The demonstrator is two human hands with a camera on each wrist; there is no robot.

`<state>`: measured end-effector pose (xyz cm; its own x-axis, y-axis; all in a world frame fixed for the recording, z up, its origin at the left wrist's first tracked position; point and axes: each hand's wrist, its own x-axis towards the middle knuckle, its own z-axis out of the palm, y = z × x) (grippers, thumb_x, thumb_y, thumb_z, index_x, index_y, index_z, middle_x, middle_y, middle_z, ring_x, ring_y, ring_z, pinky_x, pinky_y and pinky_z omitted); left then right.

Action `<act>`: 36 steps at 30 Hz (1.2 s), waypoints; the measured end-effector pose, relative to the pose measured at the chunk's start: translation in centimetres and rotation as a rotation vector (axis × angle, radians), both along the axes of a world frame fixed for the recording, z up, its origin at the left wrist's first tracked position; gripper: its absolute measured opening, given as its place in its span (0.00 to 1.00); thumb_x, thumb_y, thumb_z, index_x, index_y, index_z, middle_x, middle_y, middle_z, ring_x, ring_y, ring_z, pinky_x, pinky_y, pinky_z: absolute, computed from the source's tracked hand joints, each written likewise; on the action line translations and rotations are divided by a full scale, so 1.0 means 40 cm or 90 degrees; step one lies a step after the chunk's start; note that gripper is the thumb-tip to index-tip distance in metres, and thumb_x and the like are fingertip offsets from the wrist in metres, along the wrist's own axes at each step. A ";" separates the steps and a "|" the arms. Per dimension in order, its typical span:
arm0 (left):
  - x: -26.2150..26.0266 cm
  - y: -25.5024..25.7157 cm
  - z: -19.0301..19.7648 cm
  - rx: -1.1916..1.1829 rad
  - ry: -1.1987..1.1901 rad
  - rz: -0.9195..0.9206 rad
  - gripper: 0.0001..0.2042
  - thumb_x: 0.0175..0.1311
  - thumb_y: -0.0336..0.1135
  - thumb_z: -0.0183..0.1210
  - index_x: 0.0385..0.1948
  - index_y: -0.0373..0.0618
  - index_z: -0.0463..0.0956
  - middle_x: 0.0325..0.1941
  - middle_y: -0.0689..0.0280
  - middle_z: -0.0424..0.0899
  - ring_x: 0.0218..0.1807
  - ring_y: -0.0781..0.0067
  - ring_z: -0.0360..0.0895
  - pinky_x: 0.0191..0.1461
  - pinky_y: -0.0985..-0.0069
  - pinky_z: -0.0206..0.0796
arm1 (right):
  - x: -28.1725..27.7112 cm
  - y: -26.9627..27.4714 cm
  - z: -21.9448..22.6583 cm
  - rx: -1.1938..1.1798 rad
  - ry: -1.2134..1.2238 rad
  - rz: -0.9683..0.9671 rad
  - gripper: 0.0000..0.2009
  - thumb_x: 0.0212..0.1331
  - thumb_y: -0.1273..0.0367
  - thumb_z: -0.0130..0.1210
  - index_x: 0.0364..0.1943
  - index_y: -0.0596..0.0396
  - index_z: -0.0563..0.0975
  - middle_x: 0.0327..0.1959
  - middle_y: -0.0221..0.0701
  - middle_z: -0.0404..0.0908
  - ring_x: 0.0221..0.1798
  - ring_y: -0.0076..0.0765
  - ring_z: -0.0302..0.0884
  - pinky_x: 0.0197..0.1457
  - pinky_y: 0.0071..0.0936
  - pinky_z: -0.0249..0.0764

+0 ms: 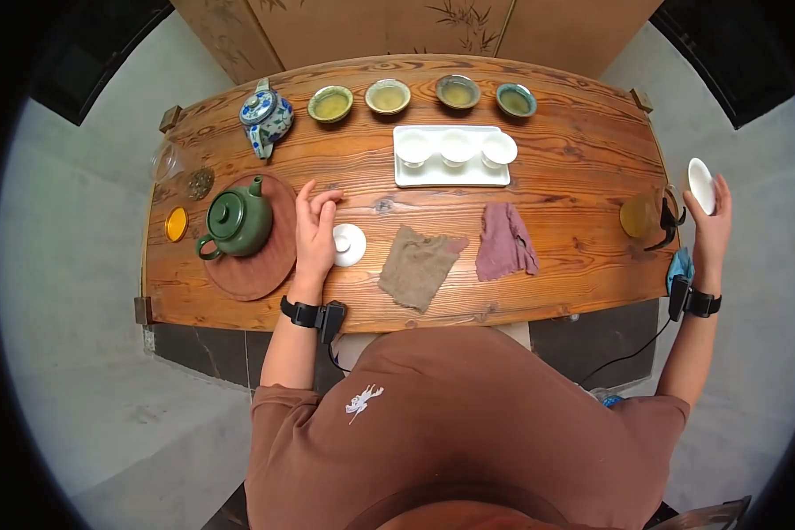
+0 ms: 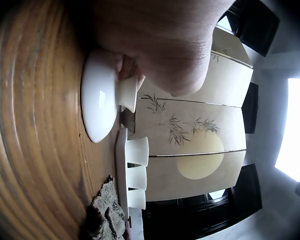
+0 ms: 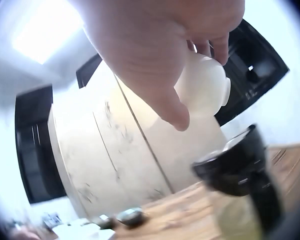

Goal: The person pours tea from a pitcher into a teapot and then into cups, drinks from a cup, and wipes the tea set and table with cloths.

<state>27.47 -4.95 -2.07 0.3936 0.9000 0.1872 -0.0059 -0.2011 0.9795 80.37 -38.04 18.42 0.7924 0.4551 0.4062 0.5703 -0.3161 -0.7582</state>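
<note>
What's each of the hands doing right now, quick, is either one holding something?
Left hand: open, holding nothing, beside the white gaiwan lid.
Right hand: closed, holding the white gaiwan bowl, tilted.

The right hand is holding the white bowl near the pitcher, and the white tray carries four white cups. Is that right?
Not quite: the white tray carries three white cups, not four, as the head view shows. The right hand does hold the white bowl near the pitcher.
</note>
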 end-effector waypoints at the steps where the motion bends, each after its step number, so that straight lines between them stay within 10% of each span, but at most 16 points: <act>1: 0.000 0.000 0.001 0.004 0.003 0.000 0.27 0.82 0.37 0.50 0.74 0.34 0.53 0.60 0.53 0.82 0.64 0.66 0.77 0.72 0.70 0.63 | -0.003 0.015 -0.020 0.057 0.067 0.057 0.41 0.59 0.72 0.72 0.76 0.62 0.62 0.73 0.45 0.68 0.74 0.41 0.68 0.76 0.36 0.67; 6: -0.003 0.000 -0.001 -0.010 -0.017 -0.008 0.27 0.82 0.36 0.51 0.75 0.35 0.53 0.62 0.53 0.81 0.65 0.66 0.76 0.73 0.68 0.63 | -0.235 0.194 -0.062 0.057 0.260 0.270 0.44 0.54 0.72 0.74 0.76 0.58 0.62 0.72 0.43 0.69 0.73 0.41 0.69 0.76 0.36 0.68; 16: -0.013 0.002 0.005 0.007 -0.079 -0.017 0.28 0.83 0.40 0.47 0.76 0.34 0.51 0.75 0.46 0.68 0.75 0.54 0.68 0.79 0.61 0.57 | -0.735 0.596 -0.215 -0.109 0.046 0.659 0.50 0.44 0.65 0.78 0.74 0.60 0.62 0.70 0.47 0.68 0.74 0.47 0.67 0.77 0.39 0.67; 36: -0.012 0.006 0.003 -0.016 -0.130 -0.018 0.32 0.83 0.42 0.47 0.77 0.32 0.44 0.81 0.40 0.56 0.82 0.51 0.56 0.83 0.59 0.48 | -0.898 0.809 -0.417 -0.082 0.069 0.621 0.49 0.45 0.63 0.77 0.72 0.62 0.62 0.69 0.55 0.67 0.73 0.60 0.68 0.74 0.44 0.70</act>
